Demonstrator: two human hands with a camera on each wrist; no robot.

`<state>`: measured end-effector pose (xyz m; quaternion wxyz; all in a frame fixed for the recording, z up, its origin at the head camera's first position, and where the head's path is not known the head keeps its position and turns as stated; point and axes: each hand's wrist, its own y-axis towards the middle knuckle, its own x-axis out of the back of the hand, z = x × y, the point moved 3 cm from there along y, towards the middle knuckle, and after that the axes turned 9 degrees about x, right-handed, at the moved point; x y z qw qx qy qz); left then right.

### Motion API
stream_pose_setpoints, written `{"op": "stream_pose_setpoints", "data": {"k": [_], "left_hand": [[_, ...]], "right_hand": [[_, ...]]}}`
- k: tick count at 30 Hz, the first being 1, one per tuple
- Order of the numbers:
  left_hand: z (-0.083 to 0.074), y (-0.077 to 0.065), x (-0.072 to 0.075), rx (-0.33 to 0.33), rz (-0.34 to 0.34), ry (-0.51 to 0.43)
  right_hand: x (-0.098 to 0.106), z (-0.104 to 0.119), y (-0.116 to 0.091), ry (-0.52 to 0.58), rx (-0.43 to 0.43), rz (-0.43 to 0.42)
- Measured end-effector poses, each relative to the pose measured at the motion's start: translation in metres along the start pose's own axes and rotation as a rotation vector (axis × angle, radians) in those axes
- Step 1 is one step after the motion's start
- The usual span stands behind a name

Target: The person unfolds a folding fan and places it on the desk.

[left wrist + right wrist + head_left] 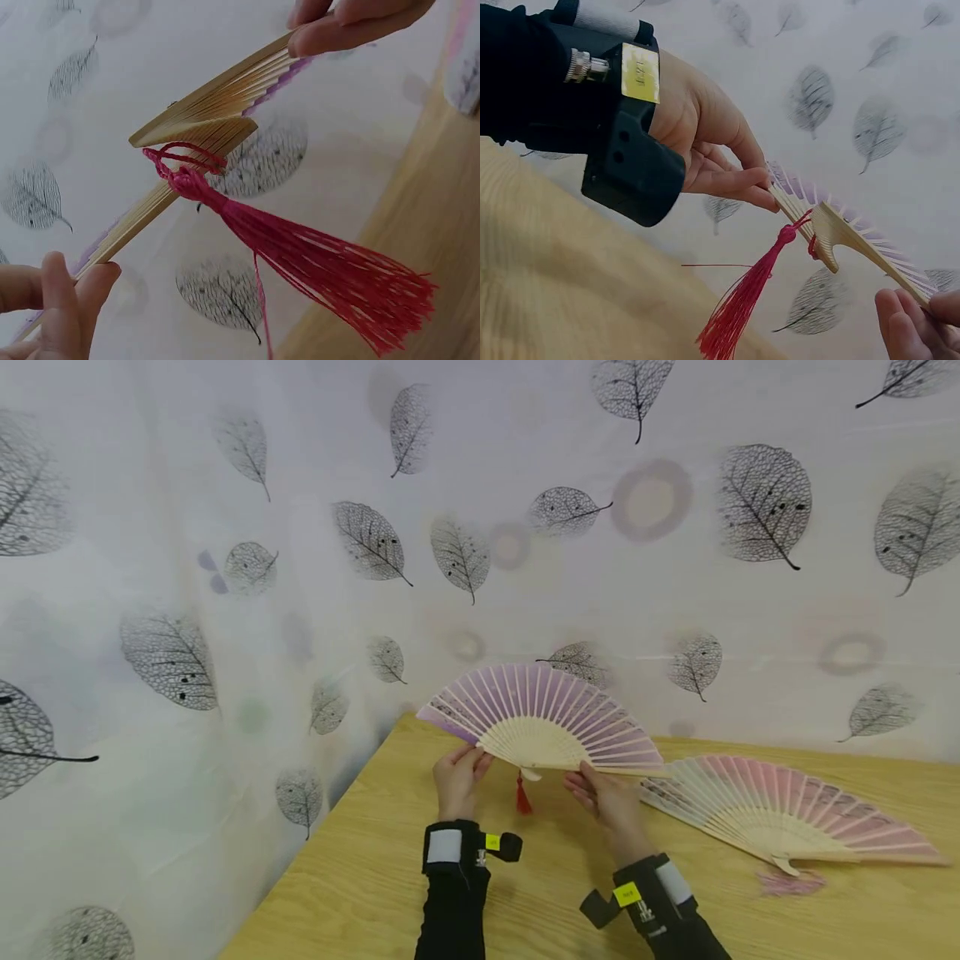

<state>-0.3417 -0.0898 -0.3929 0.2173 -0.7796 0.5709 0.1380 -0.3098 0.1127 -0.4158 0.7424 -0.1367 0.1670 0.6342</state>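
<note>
A purple folding fan with pale wooden ribs is spread wide, held up over the table's far part. My left hand pinches the fan's left outer rib between thumb and fingers. At the other end, my right hand pinches the right outer rib. A red tassel hangs on a looped cord from the pivot end. The left wrist view shows the ribs fanned out at an angle on both sides of the pivot. In the right wrist view, a curved wooden handle end sticks out beside the tassel cord.
A second fan, pink and pale green, lies spread on the wooden table to the right. Its pink tassel lies in front of it. A leaf-patterned curtain rises behind the table and along its left side.
</note>
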Motion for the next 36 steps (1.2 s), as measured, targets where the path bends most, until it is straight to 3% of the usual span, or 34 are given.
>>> {"op": "stream_pose_setpoints", "data": {"k": [4,8,13,21,26,30,34,36], "left_hand": [[0.012,0.013,0.029,0.029,-0.07,0.062],[0.019,0.018,0.046,0.059,-0.12,0.065],[0.025,0.022,0.054,0.084,-0.14,0.072],[0.03,0.022,0.059,0.056,-0.213,0.343],[0.032,0.023,0.069,0.095,-0.257,0.441],[0.024,0.021,0.076,0.111,-0.281,0.485],[0.003,0.013,0.07,0.004,-0.269,0.575],[-0.012,0.007,0.059,-0.094,-0.237,0.648]], "right_hand": [[-0.011,-0.024,0.001,-0.014,-0.083,-0.008],[-0.017,-0.039,-0.002,0.05,-0.136,-0.025],[-0.017,-0.047,-0.005,0.083,-0.164,-0.052],[-0.009,-0.049,-0.011,0.04,-0.21,-0.061],[-0.005,-0.051,-0.012,-0.018,-0.228,-0.038],[-0.002,-0.048,-0.011,-0.026,-0.245,-0.019],[0.002,-0.025,-0.006,-0.016,-0.221,0.024],[0.006,-0.004,-0.004,-0.051,-0.157,0.058]]}}
